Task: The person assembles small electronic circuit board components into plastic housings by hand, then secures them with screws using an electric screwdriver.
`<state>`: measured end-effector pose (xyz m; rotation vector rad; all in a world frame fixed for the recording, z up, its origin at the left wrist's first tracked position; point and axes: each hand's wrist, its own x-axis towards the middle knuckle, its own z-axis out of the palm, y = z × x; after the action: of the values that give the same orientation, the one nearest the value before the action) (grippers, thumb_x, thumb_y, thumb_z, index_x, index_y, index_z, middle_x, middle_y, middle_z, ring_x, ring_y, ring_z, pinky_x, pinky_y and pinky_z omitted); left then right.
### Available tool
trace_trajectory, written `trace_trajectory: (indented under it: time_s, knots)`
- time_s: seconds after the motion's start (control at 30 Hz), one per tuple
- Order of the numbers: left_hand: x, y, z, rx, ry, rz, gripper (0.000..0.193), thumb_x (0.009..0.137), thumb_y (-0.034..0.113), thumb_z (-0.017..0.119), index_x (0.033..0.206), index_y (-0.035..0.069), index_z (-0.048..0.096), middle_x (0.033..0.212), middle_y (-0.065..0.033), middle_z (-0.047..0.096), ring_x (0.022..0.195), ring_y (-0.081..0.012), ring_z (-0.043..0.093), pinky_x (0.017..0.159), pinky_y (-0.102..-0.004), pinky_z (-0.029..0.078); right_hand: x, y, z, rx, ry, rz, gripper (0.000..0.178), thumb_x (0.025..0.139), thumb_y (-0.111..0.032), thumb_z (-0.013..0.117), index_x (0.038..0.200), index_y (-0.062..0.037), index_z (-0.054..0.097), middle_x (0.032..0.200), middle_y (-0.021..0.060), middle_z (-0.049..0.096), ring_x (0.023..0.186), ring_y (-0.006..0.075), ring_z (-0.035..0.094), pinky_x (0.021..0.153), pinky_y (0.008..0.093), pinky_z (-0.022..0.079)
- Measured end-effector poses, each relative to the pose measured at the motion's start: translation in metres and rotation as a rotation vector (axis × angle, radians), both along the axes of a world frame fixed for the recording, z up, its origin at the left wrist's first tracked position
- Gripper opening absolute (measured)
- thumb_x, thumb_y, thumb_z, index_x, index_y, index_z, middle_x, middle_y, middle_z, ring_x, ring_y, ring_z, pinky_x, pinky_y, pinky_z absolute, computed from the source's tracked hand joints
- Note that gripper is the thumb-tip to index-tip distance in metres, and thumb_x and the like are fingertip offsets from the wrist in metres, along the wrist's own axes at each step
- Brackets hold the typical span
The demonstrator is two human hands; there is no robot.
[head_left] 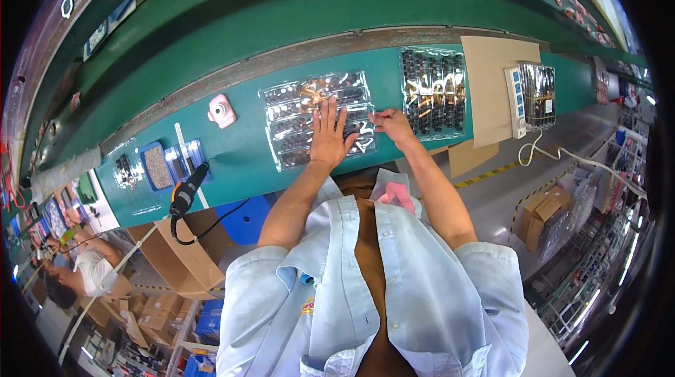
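Note:
My left hand (330,136) lies flat, fingers spread, on a clear plastic tray (288,139) filled with rows of small black parts with gold-coloured flat strips. At this tray's right edge, my right hand (391,126) is closed in a pinch, thumb against fingers; what sits between the fingertips is too small to make out. Just right of that hand lies a second clear tray (433,92) of similar black parts and gold strips. A pink toy camera (221,111) rests on the green bench left of the first tray.
A black electric screwdriver (185,194) lies at the bench's left front edge, beside a blue tray of small pieces (156,166). Rightward are a cardboard sheet (485,96), a white power strip (516,99) and stacked plastic trays (540,96). A conveyor (295,11) runs behind; another person (91,268) sits lower left.

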<state>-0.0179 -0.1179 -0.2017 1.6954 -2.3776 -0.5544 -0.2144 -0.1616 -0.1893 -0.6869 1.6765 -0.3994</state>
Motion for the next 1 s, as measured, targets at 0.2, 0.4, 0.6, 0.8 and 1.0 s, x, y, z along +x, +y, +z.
trace_trajectory:
  time_s: [0.2,0.4,0.6,0.8,1.0]
  knots:
    - [-0.002,0.000,0.001,-0.016,0.049,0.043,0.074,0.089,0.049,0.043,0.142,0.000,0.027,0.152,-0.0228,0.009,0.140,-0.0398,0.008,0.112,-0.0510,0.007,-0.001,-0.002,0.014,-0.026,-0.096,0.009,0.015,0.082,-0.013,0.067,0.085,-0.0007,0.059,0.092,0.0088,0.068,0.079,0.0144,0.062,0.070,0.0240,0.049]
    - [0.003,0.002,0.023,-0.033,0.178,0.094,0.069,0.088,0.043,0.050,0.139,0.001,0.033,0.151,-0.0224,0.013,0.139,-0.0411,0.012,0.111,-0.0526,0.012,-0.001,0.012,0.017,-0.029,-0.133,-0.075,0.012,0.084,-0.012,0.065,0.089,-0.0035,0.059,0.094,0.0072,0.069,0.080,0.0128,0.063,0.072,0.0227,0.048]
    - [0.041,0.011,0.066,-0.181,0.307,0.347,0.060,0.083,0.025,0.062,0.134,0.003,0.040,0.148,-0.0225,0.022,0.136,-0.0433,0.023,0.108,-0.0563,0.021,0.010,0.017,0.029,-0.062,-0.219,-0.080,0.016,0.084,-0.011,0.064,0.098,-0.0034,0.059,0.093,0.0069,0.069,0.080,0.0119,0.063,0.070,0.0212,0.047]
    - [0.116,0.029,0.073,-0.312,0.115,0.714,0.054,0.085,0.021,0.062,0.131,0.002,0.042,0.144,-0.0231,0.032,0.133,-0.0398,0.032,0.107,-0.0517,0.028,0.016,0.026,0.043,-0.091,-0.268,-0.110,0.021,0.084,-0.009,0.063,0.104,-0.0023,0.059,0.094,0.0074,0.069,0.078,0.0116,0.062,0.070,0.0205,0.046]
    - [0.145,0.035,0.089,0.240,0.870,0.989,0.042,0.089,0.029,0.060,0.118,-0.001,0.053,0.117,-0.0203,0.056,0.107,-0.0270,0.055,0.092,-0.0361,0.044,0.016,0.059,0.060,-0.179,-0.335,-0.155,0.024,0.083,-0.012,0.065,0.104,-0.0011,0.060,0.088,0.0057,0.068,0.076,0.0096,0.060,0.068,0.0195,0.045]
